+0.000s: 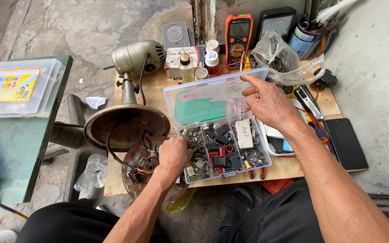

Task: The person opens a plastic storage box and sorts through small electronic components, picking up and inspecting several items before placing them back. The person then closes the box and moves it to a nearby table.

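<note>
Clear plastic forms the parts box at the near middle of the wooden board, its lid propped open on the far side. Your left hand rests at the box's left edge, fingers curled inward into a loose fist over the leftmost compartment; whether it grips a component, you cannot tell from this view. Your right hand hovers above the lid's right end, open and relaxed, forefinger extended toward the left, holding nothing. Inside the box lie black and red capacitors, small coils and a white rectangular block. Just left of the box sits a rusted round fan base with its underplate exposed and coloured wires showing. On the far side stand an orange multimeter, small bottles and a crumpled clear bag. A black phone lies on the right edge.
</note>
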